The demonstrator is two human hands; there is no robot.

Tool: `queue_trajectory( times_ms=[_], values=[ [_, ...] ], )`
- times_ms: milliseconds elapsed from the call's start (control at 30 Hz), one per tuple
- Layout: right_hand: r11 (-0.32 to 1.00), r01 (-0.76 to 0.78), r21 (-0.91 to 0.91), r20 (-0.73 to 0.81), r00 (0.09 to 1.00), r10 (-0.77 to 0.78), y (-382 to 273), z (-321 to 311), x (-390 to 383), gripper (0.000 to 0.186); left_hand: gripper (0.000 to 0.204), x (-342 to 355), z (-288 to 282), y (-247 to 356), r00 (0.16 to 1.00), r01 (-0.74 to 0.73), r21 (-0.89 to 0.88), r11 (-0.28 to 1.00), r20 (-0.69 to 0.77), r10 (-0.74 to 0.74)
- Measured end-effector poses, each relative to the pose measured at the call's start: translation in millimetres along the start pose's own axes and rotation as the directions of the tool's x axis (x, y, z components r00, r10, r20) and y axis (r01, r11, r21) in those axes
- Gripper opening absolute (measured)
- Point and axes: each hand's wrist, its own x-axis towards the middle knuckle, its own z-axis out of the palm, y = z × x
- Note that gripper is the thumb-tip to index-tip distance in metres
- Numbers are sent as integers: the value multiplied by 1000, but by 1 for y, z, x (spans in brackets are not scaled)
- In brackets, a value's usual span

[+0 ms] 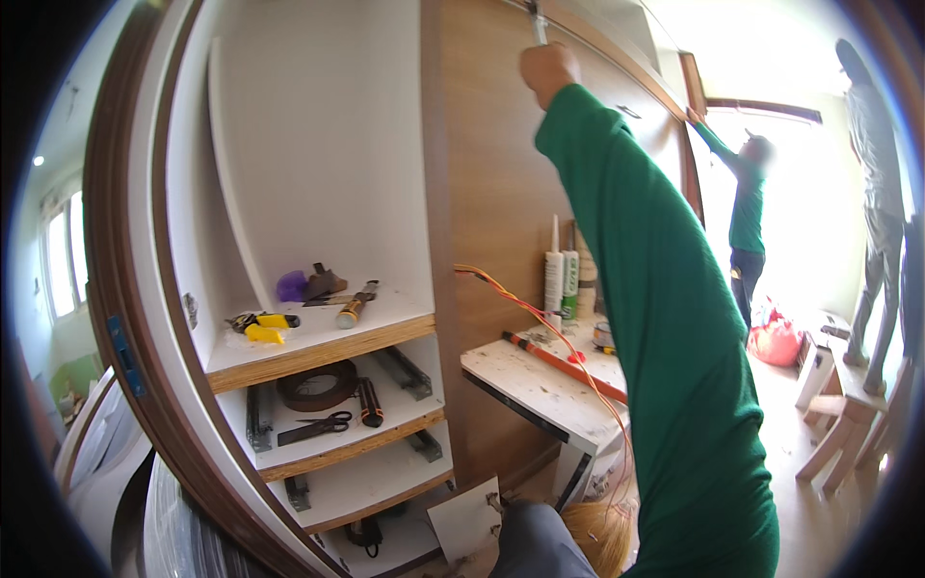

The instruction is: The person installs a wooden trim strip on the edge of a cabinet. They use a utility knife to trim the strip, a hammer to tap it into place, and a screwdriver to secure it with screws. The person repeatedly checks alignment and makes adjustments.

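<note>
My right hand [550, 71] is raised at the end of a green sleeve. Its fingers are closed round a slim silver tool with a dark end [539, 27]; the exact kind is hard to make out. The tool's end meets the upper edge of a brown wood panel [496, 144], close to a long wooden strip [626, 60] that slants down to the right. My left hand is out of the picture.
White shelves [323, 358] on the left hold hand tools, scissors [323, 424] and a dark coiled band [316, 385]. Sealant tubes [569, 284] and an orange bar [559, 364] lie on a white desk. A person [747, 217] reaches to the strip's far end; another stands on a wooden stool [838, 409].
</note>
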Motion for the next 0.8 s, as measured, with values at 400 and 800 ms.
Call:
queue_trajectory(
  times_ms=[400, 800],
  values=[
    [247, -294, 924, 173, 893, 415, -41, 45, -71, 32, 42, 83, 26, -87, 999, -51, 199, 979, -8, 54],
    [-949, -303, 92, 535, 818, -210, -164, -63, -303, 16, 40, 47, 18, -73, 998, 57, 280, 958, 2, -60]
  ],
)
